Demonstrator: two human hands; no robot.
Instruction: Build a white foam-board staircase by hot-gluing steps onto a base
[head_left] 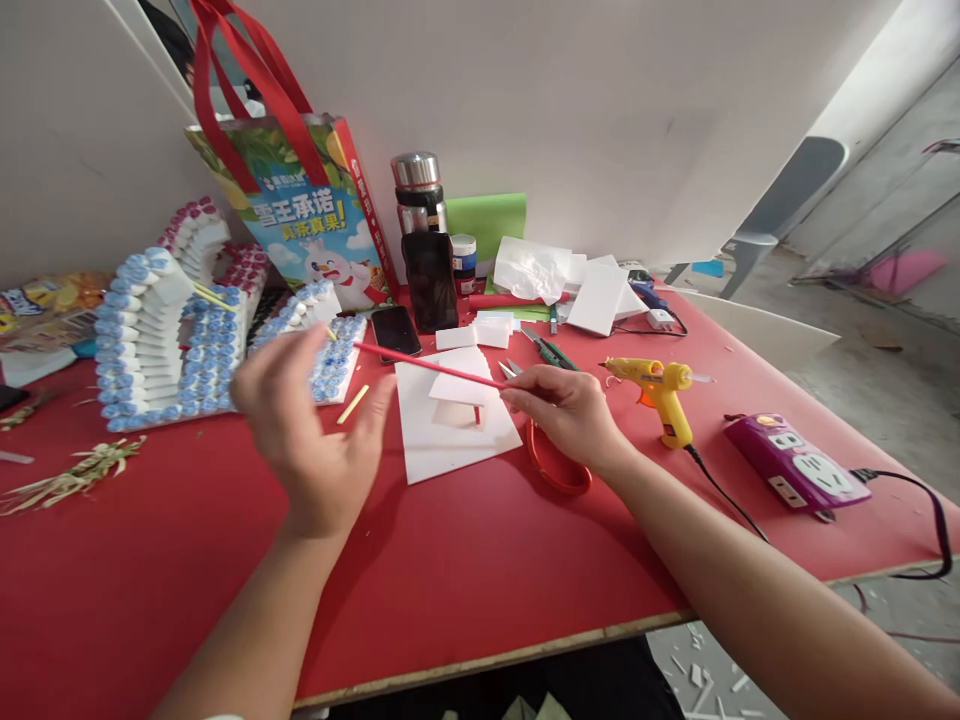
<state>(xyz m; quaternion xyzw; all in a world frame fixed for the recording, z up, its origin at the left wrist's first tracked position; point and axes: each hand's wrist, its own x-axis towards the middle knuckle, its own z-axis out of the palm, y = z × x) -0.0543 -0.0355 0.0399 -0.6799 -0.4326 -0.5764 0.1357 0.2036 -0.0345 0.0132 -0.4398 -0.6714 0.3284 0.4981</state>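
Observation:
My right hand (559, 405) pinches one end of a thin red stick (427, 364), which slants up to the left above the table. Near the stick's far end, my left hand (315, 430) is raised with thumb and fingers apart, holding nothing; its fingers are slightly blurred. Below the stick, a small white panel (457, 385) stands on a short red post (478, 414) over a white sheet (427, 455). Red-handled scissors (559, 470) lie beneath my right hand, partly hidden by it.
A yellow glue gun (664, 390) and a purple power strip (799, 465) are on the right. Models of blue-tipped pieces (172, 350) stand at the left. Behind are a colourful bag (315, 225), a flask (418, 185), phones and white scraps. A yellow stick (352, 404) lies near my left hand.

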